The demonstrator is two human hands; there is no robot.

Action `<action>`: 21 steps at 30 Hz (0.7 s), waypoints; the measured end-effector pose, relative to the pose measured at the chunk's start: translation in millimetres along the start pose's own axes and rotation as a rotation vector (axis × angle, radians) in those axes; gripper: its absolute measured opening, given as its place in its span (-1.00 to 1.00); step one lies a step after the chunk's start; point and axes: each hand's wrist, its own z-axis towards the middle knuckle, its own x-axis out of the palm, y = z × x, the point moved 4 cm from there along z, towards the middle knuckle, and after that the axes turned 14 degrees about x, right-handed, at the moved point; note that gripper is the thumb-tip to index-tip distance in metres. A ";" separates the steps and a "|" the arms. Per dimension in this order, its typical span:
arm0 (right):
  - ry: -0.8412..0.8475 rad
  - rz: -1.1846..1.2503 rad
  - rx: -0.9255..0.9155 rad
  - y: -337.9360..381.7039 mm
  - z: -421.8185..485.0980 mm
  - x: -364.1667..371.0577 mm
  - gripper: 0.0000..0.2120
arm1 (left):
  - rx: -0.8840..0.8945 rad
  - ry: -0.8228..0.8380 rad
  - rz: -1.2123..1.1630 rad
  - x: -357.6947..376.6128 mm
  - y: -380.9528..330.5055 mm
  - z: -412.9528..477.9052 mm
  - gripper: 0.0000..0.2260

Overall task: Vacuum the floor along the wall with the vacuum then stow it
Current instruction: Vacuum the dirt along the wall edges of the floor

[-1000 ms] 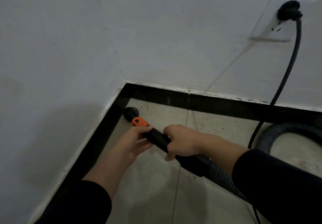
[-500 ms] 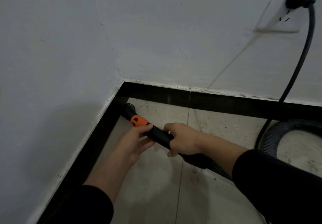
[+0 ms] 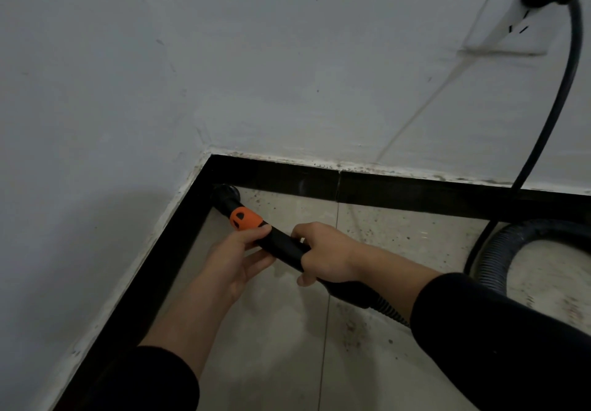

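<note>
A black vacuum nozzle [image 3: 226, 195] with an orange collar [image 3: 244, 218] points into the floor corner where the two black skirting boards [image 3: 287, 178] meet. My left hand [image 3: 238, 257] holds the black tube just behind the orange collar, thumb on top and fingers underneath. My right hand [image 3: 323, 252] grips the tube [image 3: 281, 246] further back, fingers curled round it. The ribbed hose [image 3: 499, 250] runs from the tube under my right sleeve and loops across the floor at the right.
White walls meet at the corner. A black power cable [image 3: 556, 100] hangs from a plug in the wall socket [image 3: 511, 30] at the top right down to the floor. Beige tiles [image 3: 281, 346] carry dark specks of dirt.
The nozzle has slid further into the corner, both hands moving forward with it. The view has shifted a little so the socket sits higher in the frame.
</note>
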 end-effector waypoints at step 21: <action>-0.117 -0.008 -0.013 3.5 6.2 4.8 -0.67 | 0.026 -0.013 -0.025 -0.3 -3.6 8.6 -0.86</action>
